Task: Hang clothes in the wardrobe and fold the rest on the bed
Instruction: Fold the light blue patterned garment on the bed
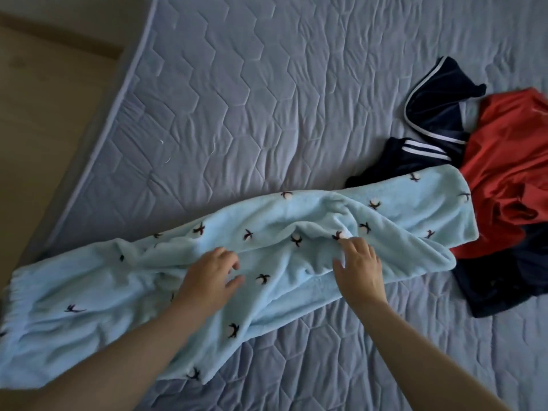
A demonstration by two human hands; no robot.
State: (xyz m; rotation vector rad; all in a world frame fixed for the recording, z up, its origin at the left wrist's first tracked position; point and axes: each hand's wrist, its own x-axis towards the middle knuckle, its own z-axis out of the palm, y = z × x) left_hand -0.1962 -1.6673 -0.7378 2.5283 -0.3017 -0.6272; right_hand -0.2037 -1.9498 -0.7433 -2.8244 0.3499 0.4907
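You have two hands over one light blue fleece garment, which lies stretched across the bed from its gathered end at the left edge to its far end at the right. Your left hand rests on the middle of it with the fingers loosely bent, gripping nothing. Your right hand lies flat beside it, fingers straight and spread, the tips touching a raised fold of the fleece.

At the right end, the fleece overlaps a small heap of clothes. You can count one red garment and three dark navy patches: one with white piping, one with white stripes and one plain patch below the red. You cannot tell whether these three are separate garments. A strip of floor shows at the left.
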